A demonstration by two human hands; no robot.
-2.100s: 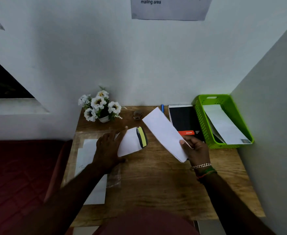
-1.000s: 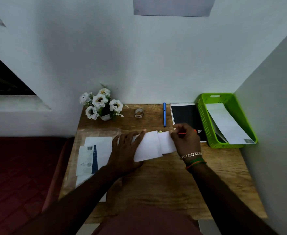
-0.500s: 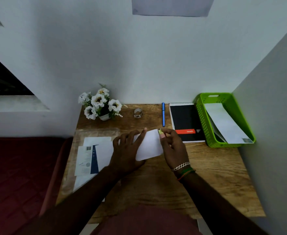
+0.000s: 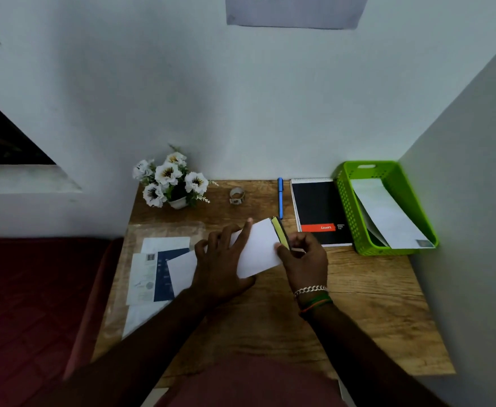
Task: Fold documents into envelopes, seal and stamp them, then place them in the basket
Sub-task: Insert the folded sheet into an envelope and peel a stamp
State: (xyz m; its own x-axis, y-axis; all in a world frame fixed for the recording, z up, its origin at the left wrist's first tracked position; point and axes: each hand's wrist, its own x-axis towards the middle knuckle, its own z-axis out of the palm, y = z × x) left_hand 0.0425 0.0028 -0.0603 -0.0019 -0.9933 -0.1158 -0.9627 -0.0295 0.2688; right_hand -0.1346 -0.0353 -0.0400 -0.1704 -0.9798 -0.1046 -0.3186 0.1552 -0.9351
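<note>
Left hand (image 4: pixel 222 264) pressing flat on white paper envelope (image 4: pixel 257 248), right hand (image 4: pixel 302 259) pinching its yellow-striped flap end, green plastic basket (image 4: pixel 348 207) well apart

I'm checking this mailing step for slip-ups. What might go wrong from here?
1. The right hand pinches only the flap end of the envelope; the yellow-edged flap may seal crooked.
2. The left hand covers the envelope's other end, which overlaps the loose papers; it may drag them along.
</note>
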